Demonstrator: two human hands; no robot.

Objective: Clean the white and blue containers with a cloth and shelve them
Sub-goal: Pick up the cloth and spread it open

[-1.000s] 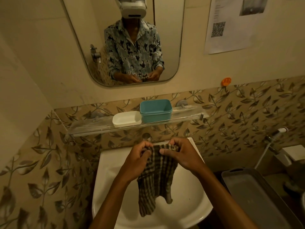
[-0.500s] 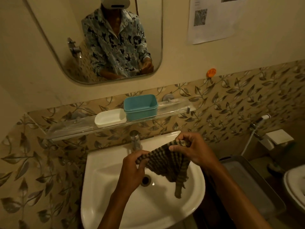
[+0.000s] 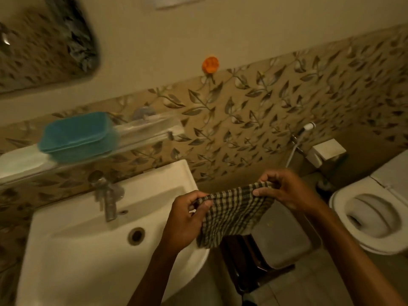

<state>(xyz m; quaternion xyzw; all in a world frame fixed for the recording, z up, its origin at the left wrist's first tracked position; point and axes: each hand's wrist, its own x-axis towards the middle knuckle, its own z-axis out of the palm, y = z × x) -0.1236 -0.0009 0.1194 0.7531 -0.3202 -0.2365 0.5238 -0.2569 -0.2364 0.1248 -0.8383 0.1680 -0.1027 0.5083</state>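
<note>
The blue container [image 3: 77, 135] stands on the glass shelf [image 3: 145, 131] above the sink, blurred by motion. The white container [image 3: 19, 161] lies to its left on the same shelf, partly cut off by the frame edge. A checked cloth [image 3: 234, 213] hangs stretched between both hands, to the right of the sink's rim and over the grey tray. My left hand [image 3: 187, 221] pinches its left corner. My right hand [image 3: 284, 191] pinches its right corner, slightly higher.
The white sink [image 3: 72, 250] with a metal tap [image 3: 106, 195] fills the lower left. A grey tray [image 3: 284, 237] sits on a dark stand below the cloth. A toilet [image 3: 371, 215] stands at the right, a hand sprayer [image 3: 306, 129] on the leaf-patterned wall. The mirror [image 3: 44, 40] hangs at upper left.
The view has swung right and down. Both hands carried the cloth from over the sink basin to the right, above the grey tray, and spread it wider.
</note>
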